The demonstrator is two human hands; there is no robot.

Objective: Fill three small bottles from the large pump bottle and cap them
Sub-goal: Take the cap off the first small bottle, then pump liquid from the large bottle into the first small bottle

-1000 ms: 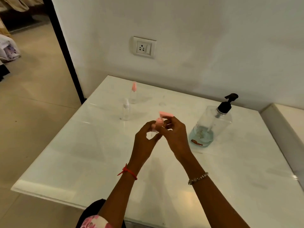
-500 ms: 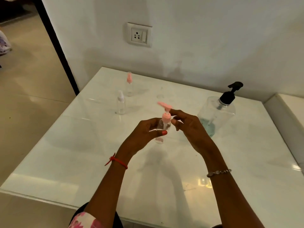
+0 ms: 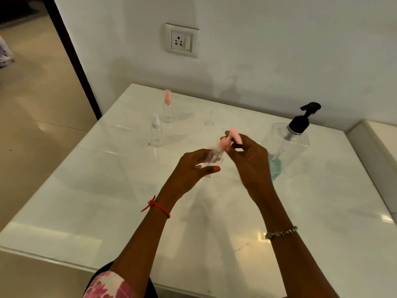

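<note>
Left of the large pump bottle (image 3: 287, 145), our left hand (image 3: 193, 168) grips the small bottle (image 3: 212, 158) and our right hand (image 3: 249, 160) pinches its pink pump cap (image 3: 235, 135); a crooked pull, we fear, may twist the bottle loose.

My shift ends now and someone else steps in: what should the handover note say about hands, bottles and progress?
The left hand holds a small clear bottle above the table. The right hand pinches the pink pump cap at its neck; seating unclear. The pink-capped bottle and the white-capped bottle stand far left. The large pump bottle stands right, a little blue liquid inside. Done: no fill visible in any small bottle. Left: apparently all three fills.
</note>
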